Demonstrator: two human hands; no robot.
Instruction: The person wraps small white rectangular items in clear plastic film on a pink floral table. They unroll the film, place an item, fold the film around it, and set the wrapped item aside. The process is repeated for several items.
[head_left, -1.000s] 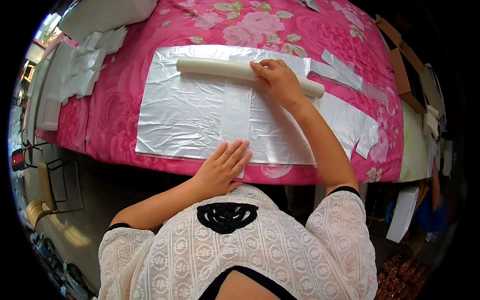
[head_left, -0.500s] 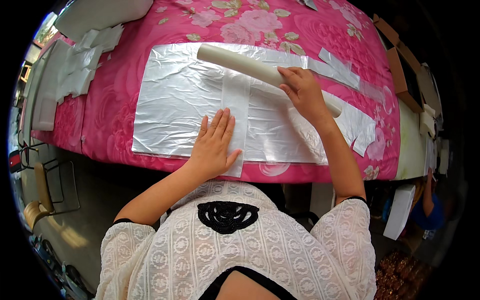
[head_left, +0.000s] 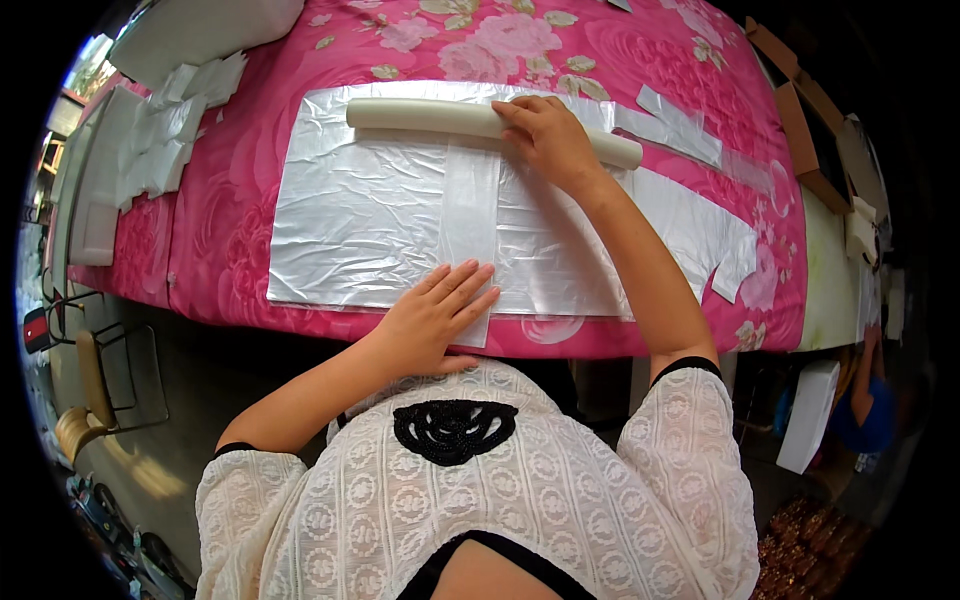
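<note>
Silvery crinkled plastic sheets (head_left: 360,220) lie stacked flat across a pink floral cloth. A pale translucent strip (head_left: 468,205) runs over them from the far side to the near edge. My left hand (head_left: 437,315) rests with its fingers stretched out over the strip's near end. Across the far part of the stack lies a long off-white tube (head_left: 420,116), almost level from left to right. My right hand (head_left: 550,140) grips it right of its middle, thumb on the near side; the palm hides part of the tube.
White folded pieces (head_left: 165,135) lie at the far left beside a pale plastic tray (head_left: 95,170). Cut silvery scraps (head_left: 680,130) sit right of the stack. An open cardboard box (head_left: 810,130) stands at the right edge. Another person in blue (head_left: 865,415) shows at lower right.
The tube has moved left and turned from slanting to nearly level, with my right hand on it. My left hand has slid nearer to me along the strip.
</note>
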